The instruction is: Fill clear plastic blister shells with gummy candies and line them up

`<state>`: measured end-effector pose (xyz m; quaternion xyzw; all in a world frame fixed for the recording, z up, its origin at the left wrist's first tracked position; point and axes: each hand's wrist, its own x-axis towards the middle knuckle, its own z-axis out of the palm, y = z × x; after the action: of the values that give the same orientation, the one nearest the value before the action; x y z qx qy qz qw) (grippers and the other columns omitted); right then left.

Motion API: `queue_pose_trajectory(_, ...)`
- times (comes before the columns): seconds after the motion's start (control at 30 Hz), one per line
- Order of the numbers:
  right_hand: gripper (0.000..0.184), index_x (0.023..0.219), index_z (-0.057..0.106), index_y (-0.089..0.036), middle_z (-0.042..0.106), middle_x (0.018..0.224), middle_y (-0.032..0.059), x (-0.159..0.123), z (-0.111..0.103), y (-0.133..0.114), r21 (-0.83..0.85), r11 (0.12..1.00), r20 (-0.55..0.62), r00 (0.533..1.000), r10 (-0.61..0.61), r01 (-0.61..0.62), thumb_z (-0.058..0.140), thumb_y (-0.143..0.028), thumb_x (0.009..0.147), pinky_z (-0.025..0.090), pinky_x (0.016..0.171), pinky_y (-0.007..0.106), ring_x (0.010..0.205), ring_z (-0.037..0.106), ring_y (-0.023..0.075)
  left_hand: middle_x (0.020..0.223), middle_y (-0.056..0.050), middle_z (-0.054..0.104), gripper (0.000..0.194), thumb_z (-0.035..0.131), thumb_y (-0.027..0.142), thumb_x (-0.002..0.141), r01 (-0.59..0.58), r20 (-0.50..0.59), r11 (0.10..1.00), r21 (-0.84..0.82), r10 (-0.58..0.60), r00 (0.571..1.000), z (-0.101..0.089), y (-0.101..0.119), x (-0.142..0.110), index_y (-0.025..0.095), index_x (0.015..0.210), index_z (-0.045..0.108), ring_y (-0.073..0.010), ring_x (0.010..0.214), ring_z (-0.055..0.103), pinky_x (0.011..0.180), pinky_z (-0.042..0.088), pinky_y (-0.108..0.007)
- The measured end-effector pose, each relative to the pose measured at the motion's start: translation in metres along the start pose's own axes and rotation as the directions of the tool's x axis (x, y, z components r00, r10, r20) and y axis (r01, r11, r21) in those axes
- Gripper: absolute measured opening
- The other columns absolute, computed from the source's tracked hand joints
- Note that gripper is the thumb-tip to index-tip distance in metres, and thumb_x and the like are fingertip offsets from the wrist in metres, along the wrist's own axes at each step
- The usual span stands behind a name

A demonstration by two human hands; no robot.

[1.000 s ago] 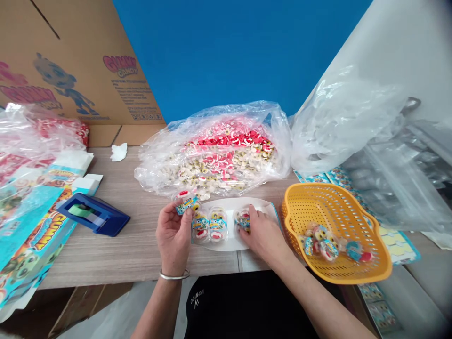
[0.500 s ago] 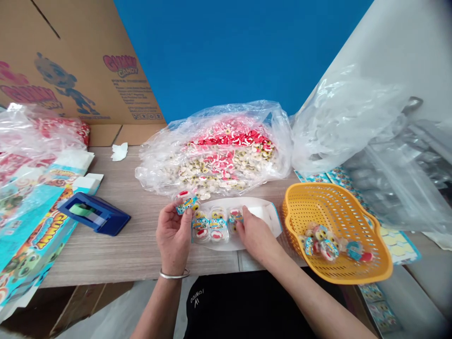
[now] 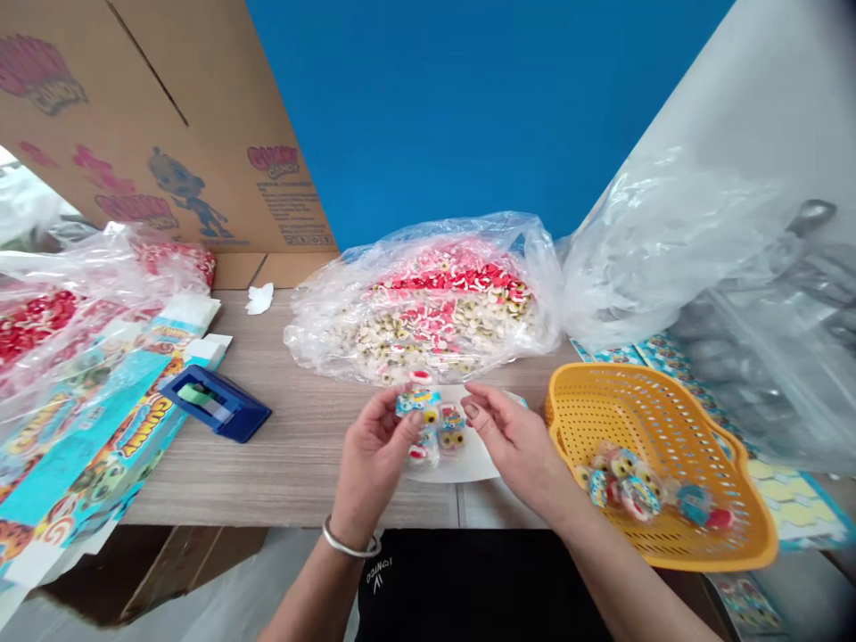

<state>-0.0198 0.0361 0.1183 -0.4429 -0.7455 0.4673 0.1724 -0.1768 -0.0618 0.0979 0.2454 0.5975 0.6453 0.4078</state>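
We look down at a wood-grain desk (image 3: 287, 473), where the left hand (image 3: 374, 464), a metal bangle (image 3: 349, 546) at its wrist, pinches a clear gummy pack (image 3: 418, 403) with a blue label between thumb and fingers, just above a white paper tray (image 3: 455, 468). The right hand (image 3: 514, 441) is open, its fingers spread and close to a second pack (image 3: 452, 428) on that tray, apparently not touching it. To the right, a yellow perforated basket (image 3: 669, 557) holds only a small cluster of similar packs (image 3: 635, 490). Behind the tray, a large plastic bag (image 3: 441, 312) remains heaped with loose red-and-white and eyeball-like gummies. To the left lie a blue tape dispenser (image 3: 220, 406) and flat printed cartons (image 3: 86, 446).
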Motion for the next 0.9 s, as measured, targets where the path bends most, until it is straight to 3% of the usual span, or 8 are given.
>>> queue_pose_trajectory(0.1, 0.038, 0.125, 0.059, -0.020, 0.073, 0.109, 0.0078, 0.000, -0.013, 0.001, 0.344, 0.939, 0.029, 1.000, -0.009, -0.002, 0.057, -0.039, 0.093, 0.058, 0.069, 0.029, 0.086, 0.070, 0.0183, 0.099, -0.008, 0.073, 0.043, 0.078, 0.033, 0.078, -0.032, 0.145, 0.998, 0.047, 0.025, 0.989, 0.024, -0.002, -0.006, 0.021, 0.117, 0.067, -0.0196, 0.081, 0.071, 0.073, 0.060, -0.033)
queue_pose_trajectory(0.23, 0.020, 0.103, 0.061, -0.021, 0.071, 0.094, 0.0050, -0.014, -0.021, 0.013, 0.403, 0.902, -0.206, 0.975, -0.078, 0.157, 0.061, -0.037, 0.093, 0.059, 0.064, 0.028, 0.078, 0.068, 0.0167, 0.106, -0.006, 0.068, 0.056, 0.085, 0.031, 0.070, 0.000, 0.034, 0.999, -0.047, 0.002, 0.999, 0.052, -0.006, -0.017, 0.024, 0.120, 0.061, -0.0163, 0.079, 0.070, 0.072, 0.059, -0.031)
queue_pose_trajectory(0.33, 0.014, 0.108, 0.061, -0.023, 0.068, 0.104, 0.0072, -0.035, -0.026, 0.028, 0.023, 0.909, -0.449, 0.817, -0.362, 0.415, 0.060, -0.023, 0.094, 0.060, 0.086, 0.037, 0.097, 0.068, 0.0196, 0.109, -0.010, 0.069, 0.040, 0.077, 0.044, 0.079, 0.267, 0.169, 0.917, -0.296, -0.225, 0.960, 0.071, 0.000, -0.030, 0.019, 0.108, 0.065, -0.0193, 0.086, 0.071, 0.080, 0.058, -0.035)
queue_pose_trajectory(0.43, 0.032, 0.117, 0.062, -0.025, 0.067, 0.114, 0.0094, -0.057, -0.033, 0.045, -0.409, 0.706, -0.327, 0.629, -0.705, 0.578, 0.061, -0.008, 0.090, 0.056, 0.098, 0.044, 0.115, 0.064, 0.0231, 0.104, -0.012, 0.072, 0.032, 0.063, 0.046, 0.091, 0.438, 0.392, 0.776, -0.454, -0.268, 0.880, 0.089, 0.006, -0.041, 0.016, 0.103, 0.070, -0.0202, 0.091, 0.070, 0.083, 0.056, -0.034)
queue_pose_trajectory(0.5, 0.039, 0.121, 0.062, -0.026, 0.068, 0.117, 0.0096, -0.068, -0.037, 0.052, -0.529, 0.595, -0.224, 0.577, -0.786, 0.605, 0.064, -0.005, 0.088, 0.054, 0.101, 0.046, 0.122, 0.061, 0.0252, 0.099, -0.009, 0.073, 0.021, 0.067, 0.036, 0.090, 0.433, 0.407, 0.763, -0.479, -0.244, 0.880, 0.098, 0.007, -0.047, 0.018, 0.099, 0.073, -0.0161, 0.087, 0.068, 0.080, 0.054, -0.027)
queue_pose_trajectory(0.6, 0.035, 0.119, 0.064, -0.024, 0.069, 0.116, 0.0099, -0.079, -0.046, 0.057, -0.534, 0.607, -0.214, 0.601, -0.770, 0.588, 0.067, -0.010, 0.087, 0.053, 0.101, 0.048, 0.122, 0.060, 0.0272, 0.091, -0.006, 0.074, 0.014, 0.072, 0.029, 0.086, 0.395, 0.394, 0.828, -0.399, -0.234, 0.889, 0.107, 0.006, -0.049, 0.019, 0.095, 0.075, -0.0116, 0.079, 0.065, 0.075, 0.052, -0.021)
queue_pose_trajectory(0.73, 0.021, 0.111, 0.064, -0.022, 0.068, 0.107, 0.0097, -0.086, -0.061, 0.056, -0.400, 0.781, -0.399, 0.676, -0.619, 0.479, 0.059, -0.012, 0.093, 0.056, 0.092, 0.042, 0.107, 0.064, 0.0225, 0.093, -0.007, 0.073, 0.026, 0.065, 0.037, 0.089, 0.292, 0.447, 0.953, -0.083, -0.226, 0.865, 0.110, 0.004, -0.047, 0.018, 0.106, 0.074, -0.0156, 0.077, 0.066, 0.069, 0.055, -0.026)
queue_pose_trajectory(0.9, 0.021, 0.114, 0.064, -0.022, 0.067, 0.103, 0.0085, -0.085, -0.073, 0.056, -0.283, 0.878, -0.450, 0.755, -0.476, 0.385, 0.054, -0.016, 0.097, 0.058, 0.082, 0.035, 0.095, 0.065, 0.0196, 0.105, -0.008, 0.073, 0.033, 0.054, 0.037, 0.095, -0.024, 0.505, 0.964, 0.266, -0.118, 0.855, 0.115, 0.004, -0.050, 0.019, 0.119, 0.069, -0.0200, 0.088, 0.068, 0.074, 0.058, -0.031)
